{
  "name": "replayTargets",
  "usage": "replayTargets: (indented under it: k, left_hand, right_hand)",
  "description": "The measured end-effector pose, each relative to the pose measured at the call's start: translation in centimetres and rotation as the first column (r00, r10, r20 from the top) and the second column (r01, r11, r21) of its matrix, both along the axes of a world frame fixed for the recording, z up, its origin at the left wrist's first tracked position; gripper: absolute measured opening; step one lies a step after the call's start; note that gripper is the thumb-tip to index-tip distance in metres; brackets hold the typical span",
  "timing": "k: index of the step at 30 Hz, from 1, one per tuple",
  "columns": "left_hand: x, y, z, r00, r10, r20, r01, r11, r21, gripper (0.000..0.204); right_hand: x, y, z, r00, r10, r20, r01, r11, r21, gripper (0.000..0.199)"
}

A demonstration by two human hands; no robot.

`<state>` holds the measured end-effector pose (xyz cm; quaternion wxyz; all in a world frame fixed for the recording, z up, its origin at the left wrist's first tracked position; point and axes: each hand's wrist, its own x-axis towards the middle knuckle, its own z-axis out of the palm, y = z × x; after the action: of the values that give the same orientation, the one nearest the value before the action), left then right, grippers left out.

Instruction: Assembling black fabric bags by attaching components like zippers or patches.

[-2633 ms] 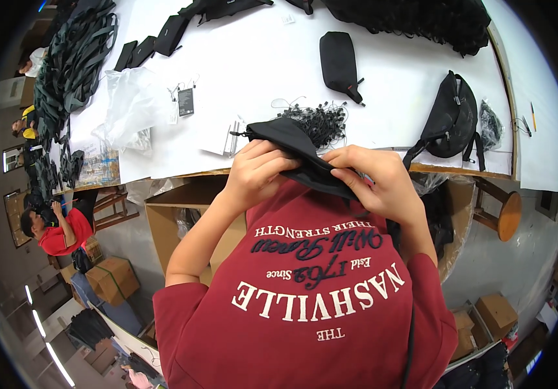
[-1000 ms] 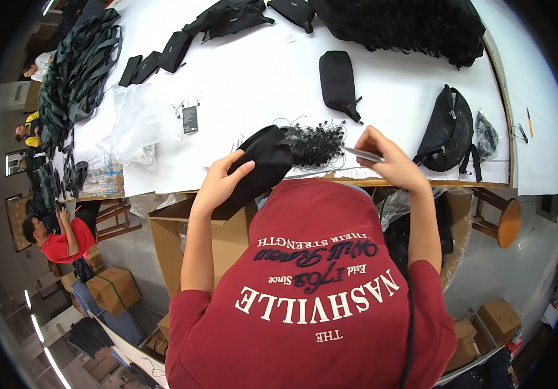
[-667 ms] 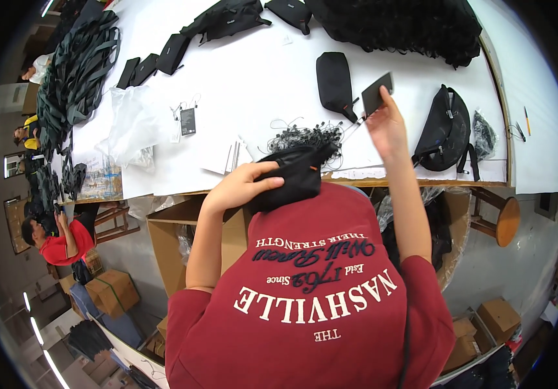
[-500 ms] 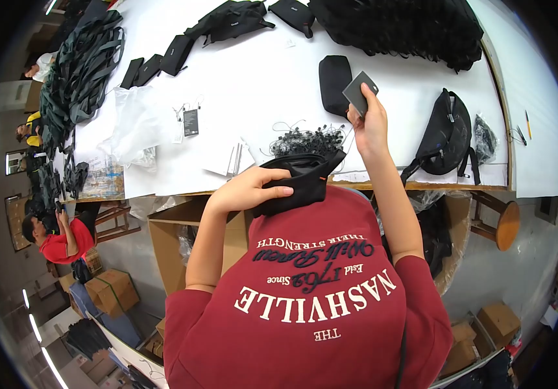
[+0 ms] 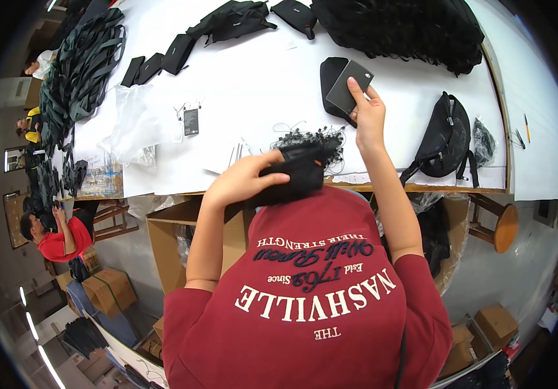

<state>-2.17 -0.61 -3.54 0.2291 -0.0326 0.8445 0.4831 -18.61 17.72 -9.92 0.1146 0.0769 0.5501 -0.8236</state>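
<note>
My left hand [image 5: 243,180] is closed on a small black fabric pouch [image 5: 302,178], held at the near table edge against my red shirt. Its thumb lies across the pouch's side; the fingers are partly hidden behind the upper rim. In my right hand [image 5: 371,123] is a dark grey card [image 5: 347,91], pinched between thumb and fingers and tilted. Just behind this card, a black rectangular pouch [image 5: 331,71] lies on the white table. Right beyond the held pouch sits a tangle of thin black tag strings [image 5: 305,137].
Several black pouches [image 5: 178,53] line the far side, beside a large black heap [image 5: 402,29]. A black waist bag [image 5: 444,133] lies at right. Clear plastic [image 5: 133,123], a black tag [image 5: 191,122] and dark straps [image 5: 81,71] are at left. Another person [image 5: 65,243] sits farther left.
The held pouch's mouth has turned away and its strap end no longer sticks out at right. My right hand has turned the card, which now shows more of its face.
</note>
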Motion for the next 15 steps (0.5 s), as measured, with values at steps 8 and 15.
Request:
replayTargets:
  k: [8, 15]
  left_hand:
    - [-1.1, 0.6, -0.9, 0.934, -0.042, -0.354, -0.075, 0.948, -0.31, 0.02]
    - [-1.6, 2.4, -3.7, 0.703, -0.272, -0.657, 0.017, 0.93, -0.366, 0.019]
  right_hand:
    - [1.0, 1.8, 2.9, 0.728, 0.671, -0.142, -0.456, 0.628, 0.631, 0.041]
    - [4.3, 1.8, 2.3, 0.421, 0.903, 0.081, -0.322, 0.066, 0.945, 0.041]
